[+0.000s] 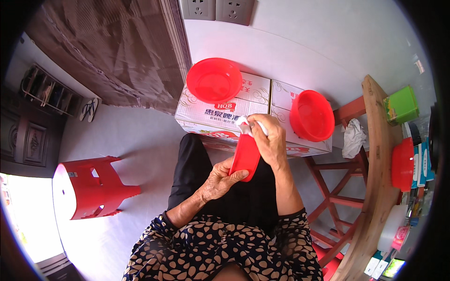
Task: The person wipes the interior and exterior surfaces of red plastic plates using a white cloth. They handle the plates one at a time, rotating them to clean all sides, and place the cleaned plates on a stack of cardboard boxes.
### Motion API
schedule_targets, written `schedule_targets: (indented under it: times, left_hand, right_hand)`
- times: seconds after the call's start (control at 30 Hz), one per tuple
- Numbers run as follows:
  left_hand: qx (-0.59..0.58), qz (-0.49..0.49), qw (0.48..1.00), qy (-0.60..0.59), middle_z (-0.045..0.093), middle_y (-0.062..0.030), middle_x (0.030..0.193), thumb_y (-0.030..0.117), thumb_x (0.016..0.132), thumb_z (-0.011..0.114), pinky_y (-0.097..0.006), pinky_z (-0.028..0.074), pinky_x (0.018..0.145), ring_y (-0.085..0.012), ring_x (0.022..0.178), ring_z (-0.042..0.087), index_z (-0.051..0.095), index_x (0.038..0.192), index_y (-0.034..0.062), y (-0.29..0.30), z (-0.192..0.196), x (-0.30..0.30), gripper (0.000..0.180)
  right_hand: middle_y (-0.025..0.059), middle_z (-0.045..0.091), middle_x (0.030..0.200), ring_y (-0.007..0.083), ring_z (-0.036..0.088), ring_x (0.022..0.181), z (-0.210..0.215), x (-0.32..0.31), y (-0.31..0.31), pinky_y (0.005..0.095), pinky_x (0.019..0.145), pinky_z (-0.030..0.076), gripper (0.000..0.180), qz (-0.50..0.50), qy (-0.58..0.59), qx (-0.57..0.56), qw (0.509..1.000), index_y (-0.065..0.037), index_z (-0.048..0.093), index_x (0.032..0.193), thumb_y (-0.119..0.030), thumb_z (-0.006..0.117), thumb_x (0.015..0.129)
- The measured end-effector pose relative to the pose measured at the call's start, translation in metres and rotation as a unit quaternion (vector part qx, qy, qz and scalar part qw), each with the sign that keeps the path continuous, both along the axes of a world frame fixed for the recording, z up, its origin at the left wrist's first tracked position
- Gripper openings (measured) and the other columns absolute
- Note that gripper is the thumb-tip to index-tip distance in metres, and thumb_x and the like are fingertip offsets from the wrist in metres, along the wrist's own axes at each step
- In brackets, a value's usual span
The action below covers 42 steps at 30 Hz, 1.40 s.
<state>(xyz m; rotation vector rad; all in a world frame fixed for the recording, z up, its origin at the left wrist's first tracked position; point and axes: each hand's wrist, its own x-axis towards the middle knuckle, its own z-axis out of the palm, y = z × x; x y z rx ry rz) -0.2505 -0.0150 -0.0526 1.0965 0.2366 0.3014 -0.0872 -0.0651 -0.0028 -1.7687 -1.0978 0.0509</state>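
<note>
A long, narrow red object with rounded corners [245, 157], perhaps a plastic box or lid, is tilted above my lap. My left hand [218, 181] is closed around its near end, thumb lying across the edge. My right hand [272, 143] pinches a bunched white cloth [244, 125] against the far end. The right fingers and the cloth partly hide that end. Just beyond my hands, a round red basin [214, 84] rests on a white printed carton [201, 110]. A second red basin [311, 116] stands on the neighbouring carton [280, 112], to the right.
A red plastic stool [96, 188] lies on its side at the left. At the right, a wooden table [370, 206] holds a green box [401, 105] and a red container [402, 165]. A crumpled white cloth [354, 138] hangs beside it. Flip-flops [88, 109] lie near the brown curtain [112, 47].
</note>
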Motion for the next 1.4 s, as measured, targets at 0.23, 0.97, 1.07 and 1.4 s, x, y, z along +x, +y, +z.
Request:
schedule_targets:
  times: [0.23, 0.97, 1.07, 1.4]
  left_hand:
    - [-0.050, 0.009, 0.996, 0.068, 0.060, 0.0048, 0.085, 0.017, 0.089, 0.064, -0.019, 0.044, 0.066, -0.0020, 0.074, 0.051, 0.063, 0.103, 0.0065, 0.008, -0.004, 0.000, 0.018]
    - [-0.207, 0.091, 0.969, -0.096, 0.061, -0.0048, 0.109, 0.012, 0.086, 0.064, -0.033, 0.047, 0.089, -0.0157, 0.100, 0.058, 0.053, 0.120, 0.0080, 0.034, -0.015, 0.035, 0.036]
    - [-0.359, 0.040, 0.926, -0.106, 0.059, -0.0049, 0.110, 0.018, 0.090, 0.056, -0.034, 0.049, 0.088, -0.0208, 0.103, 0.058, 0.051, 0.119, 0.0102, 0.053, -0.034, 0.031, 0.030]
    - [-0.301, 0.103, 0.943, -0.102, 0.054, -0.0072, 0.125, 0.022, 0.094, 0.052, -0.039, 0.043, 0.097, -0.0207, 0.113, 0.053, 0.043, 0.131, 0.0060, 0.046, -0.018, 0.036, 0.041]
  right_hand:
    - [0.0104, 0.062, 0.091, 0.0287, 0.058, 0.088, -0.008, -0.025, -0.007, 0.0386, 0.078, 0.044, 0.011, 0.021, -0.076, 0.034, 0.996, -0.004, 0.063, 0.086, -0.004, 0.065, 0.076]
    - [0.0111, 0.059, 0.111, 0.0323, 0.050, 0.108, -0.020, -0.035, 0.000, 0.0407, 0.094, 0.039, 0.017, 0.017, -0.041, 0.106, 0.993, -0.006, 0.063, 0.098, -0.005, 0.062, 0.080]
    - [0.0089, 0.058, 0.117, 0.0327, 0.049, 0.110, -0.032, -0.057, -0.005, 0.0428, 0.095, 0.039, 0.024, 0.063, -0.124, 0.096, 0.986, -0.006, 0.063, 0.101, -0.002, 0.065, 0.077]
    - [0.0160, 0.055, 0.122, 0.0365, 0.046, 0.117, -0.070, 0.012, 0.013, 0.0442, 0.100, 0.034, 0.031, -0.084, -0.114, 0.031, 0.989, -0.003, 0.056, 0.119, -0.006, 0.048, 0.089]
